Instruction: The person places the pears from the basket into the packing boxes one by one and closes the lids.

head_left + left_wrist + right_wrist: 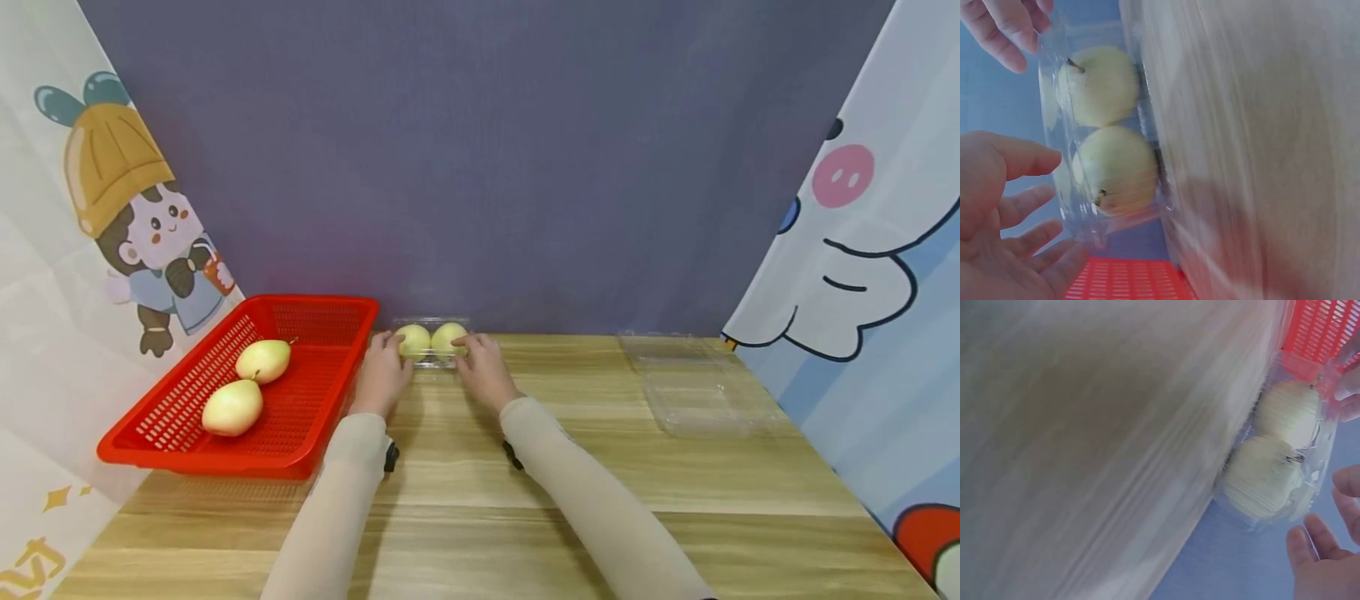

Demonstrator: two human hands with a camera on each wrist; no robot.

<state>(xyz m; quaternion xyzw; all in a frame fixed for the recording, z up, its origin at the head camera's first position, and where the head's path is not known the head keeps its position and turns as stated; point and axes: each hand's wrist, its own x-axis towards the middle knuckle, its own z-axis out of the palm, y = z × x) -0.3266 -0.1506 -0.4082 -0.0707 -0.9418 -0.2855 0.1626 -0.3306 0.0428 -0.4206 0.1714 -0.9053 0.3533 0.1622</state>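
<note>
A transparent plastic box (433,362) stands at the far edge of the table. Two pale yellow pears sit side by side in it, the left pear (414,342) and the right pear (449,338); their stems show in both wrist views. My left hand (383,373) is at the box's left end, thumb and fingers (1040,157) spread loosely along its upper edge. On the opposite end, my right hand (486,371) has its fingers (1322,536) bent slightly and apart, close by the box top.
Left of the box stands a red plastic basket (217,467) holding two more pears, one behind (263,362) and one in front (232,408). Transparent plastic containers (690,400) lie at the table's right. A grey-blue cloth (495,167) hangs behind the wooden table (450,517).
</note>
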